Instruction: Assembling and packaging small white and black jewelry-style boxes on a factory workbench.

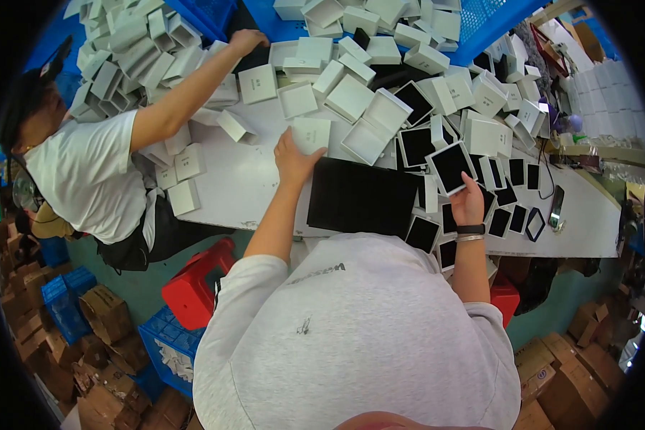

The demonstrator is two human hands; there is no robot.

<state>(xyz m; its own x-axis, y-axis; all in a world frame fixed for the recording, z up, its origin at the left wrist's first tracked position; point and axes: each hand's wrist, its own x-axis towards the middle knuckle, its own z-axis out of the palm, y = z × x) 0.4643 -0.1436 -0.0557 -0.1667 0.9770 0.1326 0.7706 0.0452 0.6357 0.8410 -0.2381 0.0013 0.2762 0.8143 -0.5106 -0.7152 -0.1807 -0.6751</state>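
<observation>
My left hand is closed on the near left corner of a small white cardboard box, with its thumb along the front edge. My right hand grips a white box half with a black inside by its lower right side and holds it tilted above the table. Between my hands a black mat lies flat at the table's near edge. An open white box rests just beyond the mat. Several black-lined box halves lie around and under my right hand, partly hidden by it.
White boxes are heaped along the far side, with blue plastic crates behind. At the left a co-worker's arm reaches into the heap. A dark frame lies on the table at right. A red stool and cartons stand below.
</observation>
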